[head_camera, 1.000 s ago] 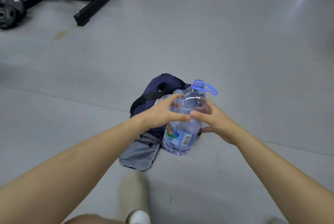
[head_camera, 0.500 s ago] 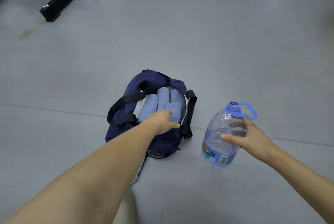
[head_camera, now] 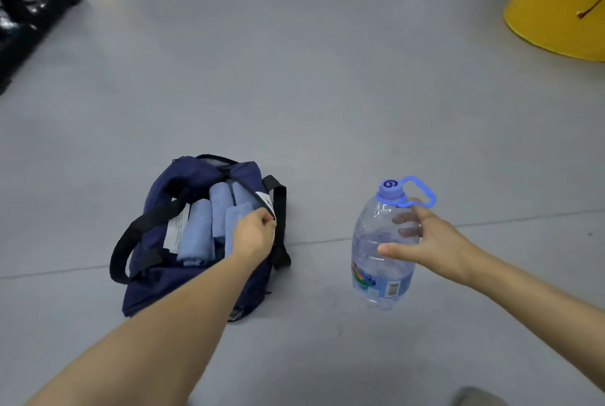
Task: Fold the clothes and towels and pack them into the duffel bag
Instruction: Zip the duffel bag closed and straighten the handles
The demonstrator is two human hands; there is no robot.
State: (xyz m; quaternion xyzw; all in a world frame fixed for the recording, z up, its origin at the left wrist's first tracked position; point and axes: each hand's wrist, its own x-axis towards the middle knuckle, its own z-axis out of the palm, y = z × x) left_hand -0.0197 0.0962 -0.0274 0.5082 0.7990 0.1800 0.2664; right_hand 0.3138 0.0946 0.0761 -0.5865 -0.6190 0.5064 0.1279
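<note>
One navy duffel bag (head_camera: 183, 287) sits open on the grey floor (head_camera: 327, 94) near-left, holding four rolled light-blue towels (head_camera: 196, 235) side by side, two black straps (head_camera: 131, 242) splayed; left hand (head_camera: 253, 232) fingers (head_camera: 266, 217) curled, pinching the bag's right opening edge by a white label (head_camera: 265, 201). Right of the bag and apart from it, one clear water bottle (head_camera: 376, 261), upright, blue cap and loop handle, right hand (head_camera: 438, 242) thumb and fingers wrapped round its upper body. Far: one black metal frame (head_camera: 26, 6) top-left, one yellow object (head_camera: 556, 12) top-right.
</note>
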